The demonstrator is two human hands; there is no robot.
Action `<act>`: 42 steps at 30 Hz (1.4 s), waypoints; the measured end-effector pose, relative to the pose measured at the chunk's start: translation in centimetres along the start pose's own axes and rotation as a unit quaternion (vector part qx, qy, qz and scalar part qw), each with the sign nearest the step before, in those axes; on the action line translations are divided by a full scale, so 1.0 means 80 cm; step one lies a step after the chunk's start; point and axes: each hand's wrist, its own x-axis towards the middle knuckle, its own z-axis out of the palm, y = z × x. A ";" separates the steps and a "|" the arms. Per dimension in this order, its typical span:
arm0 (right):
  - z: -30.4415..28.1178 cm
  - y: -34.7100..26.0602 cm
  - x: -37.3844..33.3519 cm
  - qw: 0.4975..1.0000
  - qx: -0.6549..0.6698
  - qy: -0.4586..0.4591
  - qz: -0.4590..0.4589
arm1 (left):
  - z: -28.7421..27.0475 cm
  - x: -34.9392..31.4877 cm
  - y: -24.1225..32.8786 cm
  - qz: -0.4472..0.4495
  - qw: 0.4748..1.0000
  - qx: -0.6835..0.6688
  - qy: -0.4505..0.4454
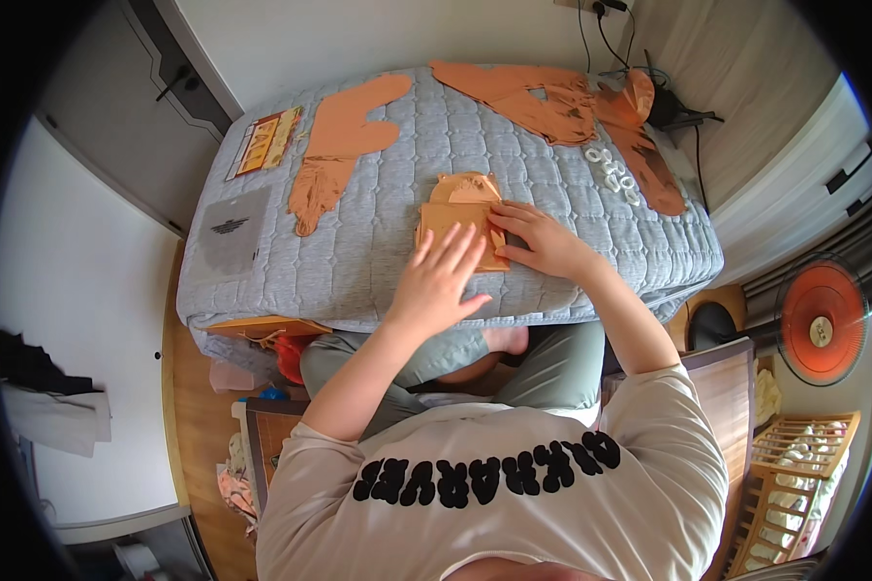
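In front of me on the quilted grey mattress (pixel 358 281) lies a flat, folded rose-gold piece of foil (pixel 446 215), which looks like a deflated foil balloon. Its rounded end points away from me. My left hand (pixel 441 276) is open, its spread fingers flat on the near left part of the foil. At the foil's right edge rests my right hand (pixel 549 242), fingers and thumb stretched out and apart on it. Farther off, a flat foil balloon (pixel 344 136) lies to the left, and a larger foil balloon (pixel 523 102) lies at the back.
Another foil piece (pixel 649 160) lies at the right, beside several small whitish rings (pixel 615 176) and a black device (pixel 673 111) with cables. A printed package (pixel 266 143) and a clear bag (pixel 228 232) are at the left. An orange fan (pixel 822 324) stands right.
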 end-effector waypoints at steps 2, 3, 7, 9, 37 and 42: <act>0.001 -0.009 -0.007 1.000 0.012 -0.007 0.002 | 0.012 0.001 0.008 -0.001 1.000 -0.013 -0.004; 0.002 -0.013 -0.012 1.000 0.026 -0.010 0.004 | 0.021 0.000 0.008 0.010 1.000 0.000 -0.010; 0.010 -0.011 -0.028 0.999 0.021 0.021 -0.030 | 0.032 0.000 0.000 0.035 0.999 -0.006 -0.021; 0.008 -0.018 -0.033 0.998 0.001 0.040 -0.041 | 0.029 0.000 -0.006 0.046 0.999 -0.008 -0.029; 0.018 -0.001 -0.014 0.987 -0.019 0.159 -0.031 | -0.004 0.047 -0.051 0.007 0.984 -0.179 0.003; 0.017 -0.009 -0.016 0.988 0.014 0.153 -0.004 | 0.020 0.085 -0.078 0.019 0.998 -0.019 -0.061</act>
